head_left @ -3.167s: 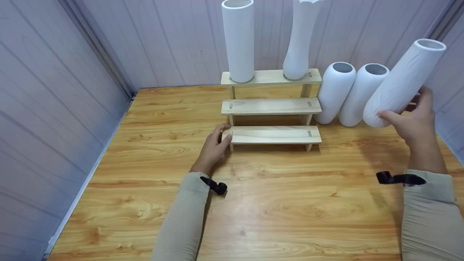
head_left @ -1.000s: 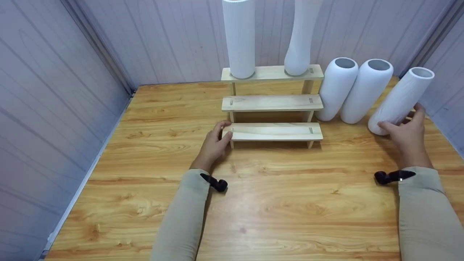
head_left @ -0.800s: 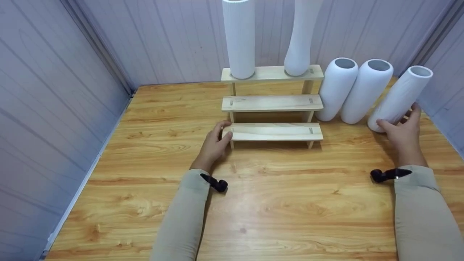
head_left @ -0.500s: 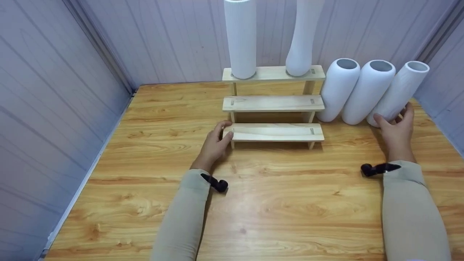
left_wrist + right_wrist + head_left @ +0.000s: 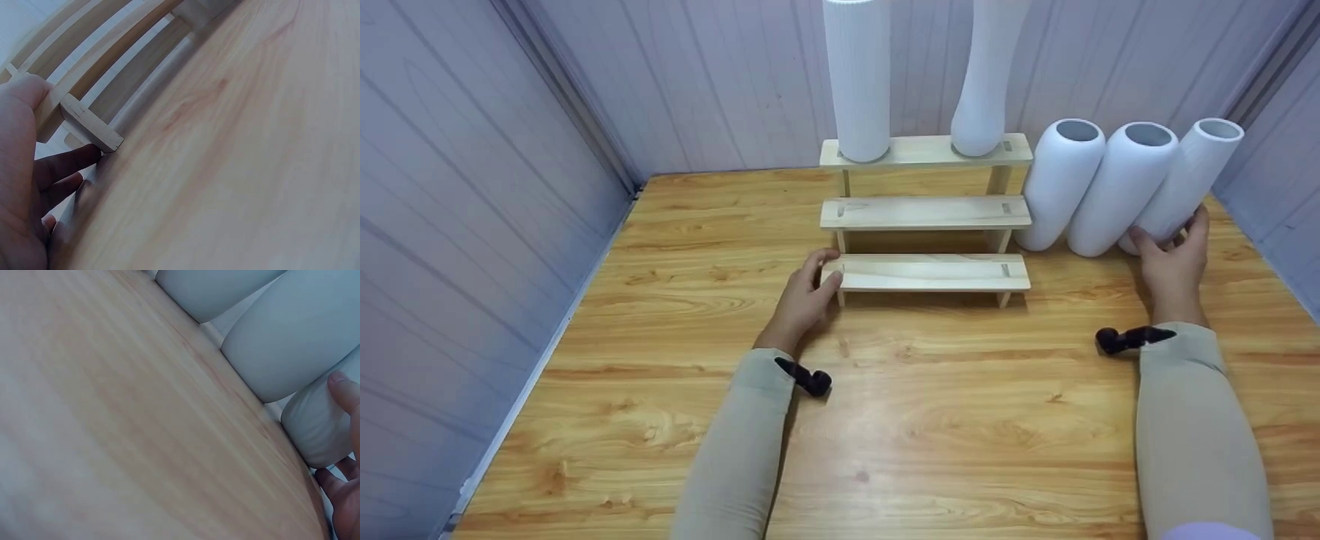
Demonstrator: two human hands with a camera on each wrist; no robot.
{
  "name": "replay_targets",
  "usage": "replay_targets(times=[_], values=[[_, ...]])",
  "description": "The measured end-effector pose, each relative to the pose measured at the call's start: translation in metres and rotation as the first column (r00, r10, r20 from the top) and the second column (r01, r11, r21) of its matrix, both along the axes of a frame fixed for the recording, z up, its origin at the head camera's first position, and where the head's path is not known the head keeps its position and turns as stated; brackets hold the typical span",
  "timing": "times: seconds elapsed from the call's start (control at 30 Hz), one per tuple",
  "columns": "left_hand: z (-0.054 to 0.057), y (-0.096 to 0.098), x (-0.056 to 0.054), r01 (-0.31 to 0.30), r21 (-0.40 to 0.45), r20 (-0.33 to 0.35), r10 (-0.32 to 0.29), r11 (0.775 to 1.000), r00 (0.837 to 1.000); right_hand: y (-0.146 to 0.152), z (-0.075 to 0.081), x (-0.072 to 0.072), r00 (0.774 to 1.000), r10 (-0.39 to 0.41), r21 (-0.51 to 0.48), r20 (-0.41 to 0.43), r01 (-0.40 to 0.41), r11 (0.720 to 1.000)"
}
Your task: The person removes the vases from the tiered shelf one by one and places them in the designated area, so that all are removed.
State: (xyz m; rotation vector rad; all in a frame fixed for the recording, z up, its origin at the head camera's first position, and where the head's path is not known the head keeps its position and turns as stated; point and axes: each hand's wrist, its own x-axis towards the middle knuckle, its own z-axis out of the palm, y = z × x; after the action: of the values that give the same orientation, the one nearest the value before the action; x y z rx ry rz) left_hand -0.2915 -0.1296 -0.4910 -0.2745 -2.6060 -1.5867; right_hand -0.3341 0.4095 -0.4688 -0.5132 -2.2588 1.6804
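The person's left hand [image 5: 802, 304] grips the left end of the lowest step of a three-tiered pale wooden stand [image 5: 930, 271], which stands toward the back edge of the wood-grained worktop [image 5: 960, 420]. Its thumb lies by the front left corner of that step, the index finger bends round the back left corner, and in the left wrist view the other fingers reach down behind the end leg, close to the worktop. The left forearm, in a beige sleeve [image 5: 739, 450], slants up from the worktop's near edge toward the stand. The right hand [image 5: 1177, 266] holds the lower part of a white cylindrical vase with a textured surface [image 5: 1196, 176], near the worktop's back right corner; the thumb presses the near left side and the fingers curl round the right side, low toward the base. The right forearm points almost straight away from the near edge, the wrist well inside the right edge. The vase's base comes down to the worktop, just beside a smooth white rounded vase [image 5: 1125, 187]; whether the two touch, I cannot tell. A second smooth white vase [image 5: 1061, 187] stands between that one and the stand. On the top step, a white ribbed cylindrical vase [image 5: 860, 82] stands at the left and a white narrow-waisted vase [image 5: 981, 97] at the right.
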Motion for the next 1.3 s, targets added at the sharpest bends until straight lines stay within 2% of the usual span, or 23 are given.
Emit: replay_targets(times=[0.27,0.43,0.57,0.67,0.77,0.87,1.03,1.3], values=[[0.0,0.0,0.0,0.006,0.0,-0.026,-0.006,1.0,1.0,-0.001,0.003,-0.002,0.998,-0.068,0.01,-0.005,0.068,0.998],[-0.001,0.0,-0.001,0.007,-0.011,-0.035,-0.007,1.0,0.999,-0.001,0.0,-0.001,0.997,-0.075,0.024,-0.003,0.075,0.997],[-0.001,0.0,-0.001,-0.001,-0.029,-0.031,0.0,1.0,1.0,0.0,0.001,-0.001,0.997,-0.07,-0.03,0.013,0.07,0.997],[-0.001,0.0,-0.001,-0.001,-0.037,-0.033,0.0,0.999,0.999,-0.002,0.005,-0.001,0.997,-0.079,-0.134,0.019,0.081,0.988],[0.0,-0.001,0.0,0.008,-0.026,-0.025,-0.008,1.0,1.0,-0.006,0.012,0.0,0.995,-0.103,-0.242,-0.013,0.097,0.966],[0.001,-0.001,0.001,0.017,-0.013,-0.008,-0.017,1.0,1.0,-0.012,0.021,0.001,0.987,-0.143,-0.291,-0.074,0.116,0.95],[0.001,-0.001,0.001,0.011,-0.002,-0.006,-0.011,1.0,1.0,-0.024,0.043,0.005,0.965,-0.212,-0.274,-0.157,0.164,0.948],[-0.001,-0.001,0.0,0.013,0.009,-0.024,-0.013,1.0,1.0,-0.043,0.081,0.013,0.947,-0.256,-0.14,-0.191,0.232,0.962]])
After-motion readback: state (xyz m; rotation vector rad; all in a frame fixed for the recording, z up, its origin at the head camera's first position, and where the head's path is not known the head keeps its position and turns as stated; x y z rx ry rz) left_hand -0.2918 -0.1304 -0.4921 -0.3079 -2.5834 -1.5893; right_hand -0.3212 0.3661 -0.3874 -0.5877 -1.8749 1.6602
